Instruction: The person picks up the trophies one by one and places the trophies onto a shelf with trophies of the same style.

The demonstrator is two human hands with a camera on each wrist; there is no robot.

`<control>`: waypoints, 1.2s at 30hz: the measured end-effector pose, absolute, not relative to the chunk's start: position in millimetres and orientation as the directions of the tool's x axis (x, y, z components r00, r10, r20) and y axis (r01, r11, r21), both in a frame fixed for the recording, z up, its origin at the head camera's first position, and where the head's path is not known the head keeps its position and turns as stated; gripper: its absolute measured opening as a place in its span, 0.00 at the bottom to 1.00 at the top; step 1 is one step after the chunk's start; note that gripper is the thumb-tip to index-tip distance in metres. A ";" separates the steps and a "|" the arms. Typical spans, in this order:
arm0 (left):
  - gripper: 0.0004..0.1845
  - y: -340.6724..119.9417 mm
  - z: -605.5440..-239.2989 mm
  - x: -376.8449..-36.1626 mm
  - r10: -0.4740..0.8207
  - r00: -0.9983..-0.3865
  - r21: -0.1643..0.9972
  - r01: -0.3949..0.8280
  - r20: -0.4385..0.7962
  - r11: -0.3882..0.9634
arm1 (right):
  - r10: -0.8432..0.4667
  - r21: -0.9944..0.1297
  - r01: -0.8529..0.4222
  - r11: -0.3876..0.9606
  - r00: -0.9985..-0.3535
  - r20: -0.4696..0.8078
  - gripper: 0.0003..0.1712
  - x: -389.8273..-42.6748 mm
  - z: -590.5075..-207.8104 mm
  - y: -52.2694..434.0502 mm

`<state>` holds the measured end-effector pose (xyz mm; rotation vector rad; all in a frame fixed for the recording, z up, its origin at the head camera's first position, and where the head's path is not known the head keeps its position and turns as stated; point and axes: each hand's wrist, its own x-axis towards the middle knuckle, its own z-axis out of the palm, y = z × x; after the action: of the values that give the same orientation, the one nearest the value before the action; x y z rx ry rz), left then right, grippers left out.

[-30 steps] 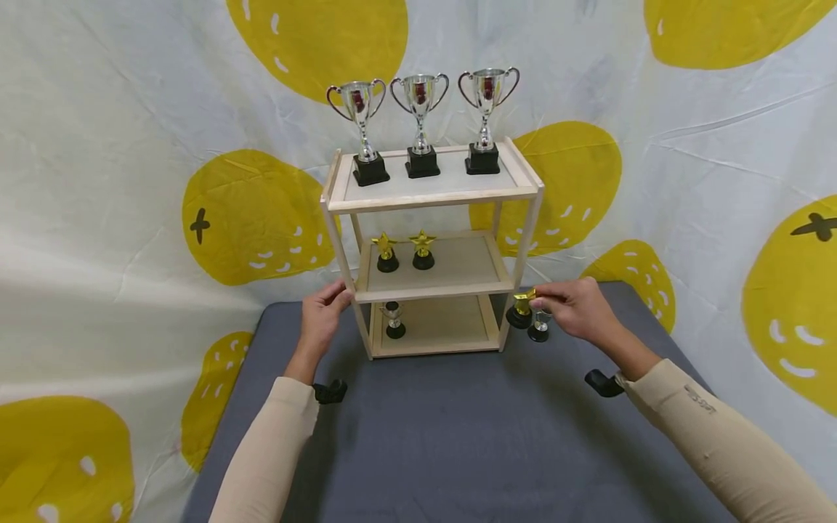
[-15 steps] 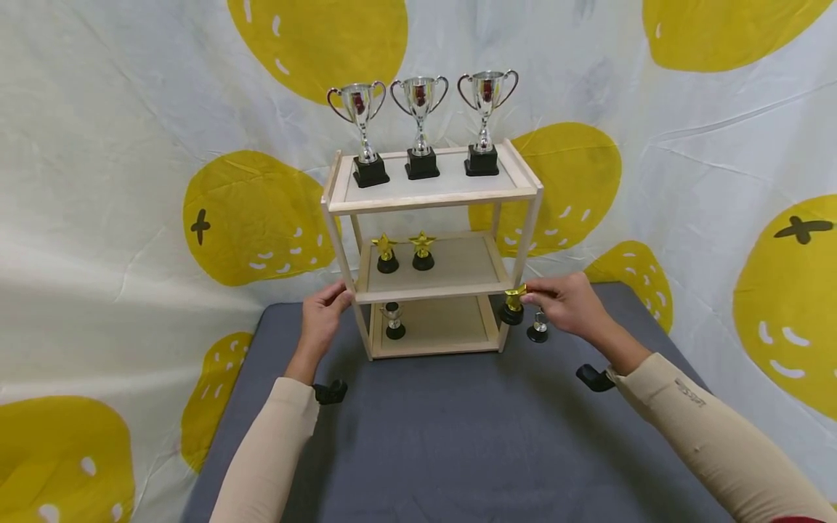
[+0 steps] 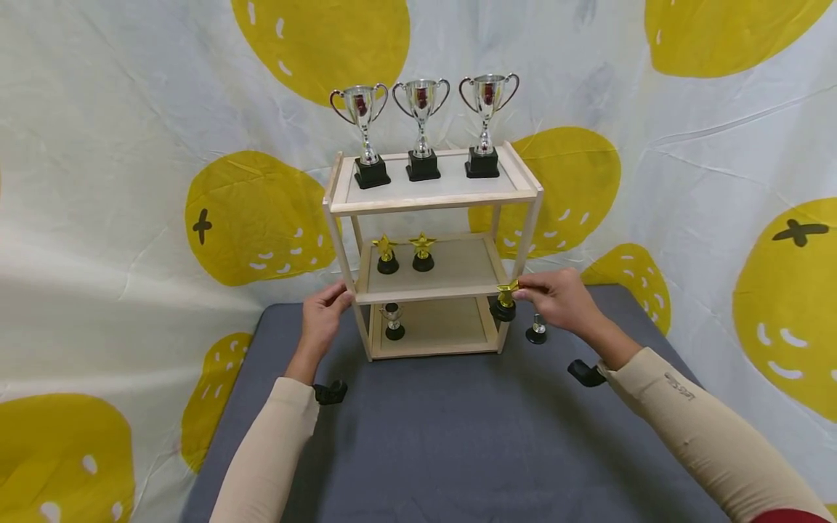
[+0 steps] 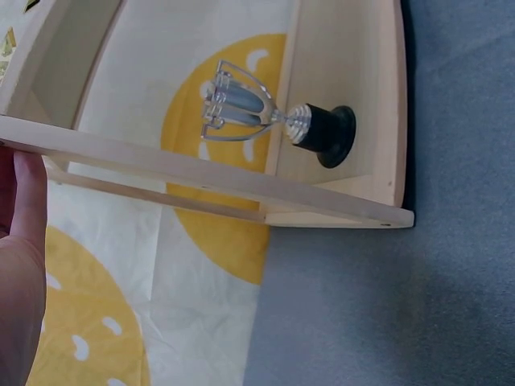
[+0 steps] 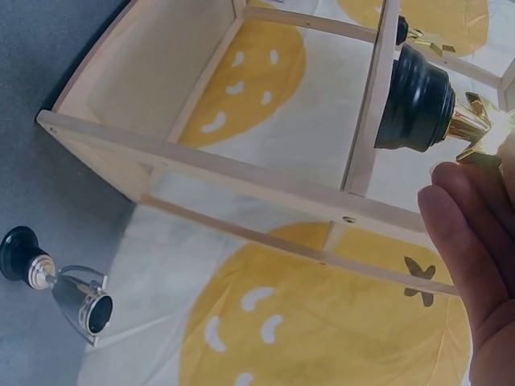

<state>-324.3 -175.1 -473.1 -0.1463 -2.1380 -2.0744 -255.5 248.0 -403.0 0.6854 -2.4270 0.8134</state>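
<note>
My right hand (image 3: 561,299) pinches a star trophy (image 3: 504,309) by its gold top. Its black round base hangs at the right front post, level with the middle tier of the wooden shelf (image 3: 425,296). In the right wrist view, the trophy's black base (image 5: 417,98) overlaps the shelf frame. My left hand (image 3: 320,314) holds the left front post, thumb and fingers at the middle tier's height. On that tier stand two more gold star trophies, one at the left (image 3: 387,256) and another beside it (image 3: 423,254). A small silver cup (image 4: 241,108) stands on the bottom tier.
Three large silver cups stand along the top tier, including a middle one (image 3: 421,131). Another small silver cup (image 5: 72,293) stands on the grey table (image 3: 431,436), right of the shelf. A white cloth with yellow fruit prints (image 3: 261,218) hangs behind.
My right hand has carried the star trophy leftward and slightly up, from beside the small cup on the table to in front of the right post. The left hand stays at its post.
</note>
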 end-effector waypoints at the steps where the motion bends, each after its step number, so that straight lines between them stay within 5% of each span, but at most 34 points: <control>1: 0.21 -175.1 -473.1 -324.2 -0.040 -0.983 0.983 0.178 0.180 0.034 | -0.302 -0.401 -0.591 0.700 -0.754 0.583 0.09 -255.7 -402.5 247.3; 36: 0.21 -175.7 -475.8 -322.7 -0.025 -0.979 0.979 0.201 0.202 0.033 | -0.281 -0.425 -0.578 0.697 -0.765 0.579 0.09 -263.6 -383.1 221.4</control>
<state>-322.7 -175.7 -475.8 -0.1846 -2.1334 -2.0699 -263.6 221.4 -383.1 0.6602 -2.4282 0.8334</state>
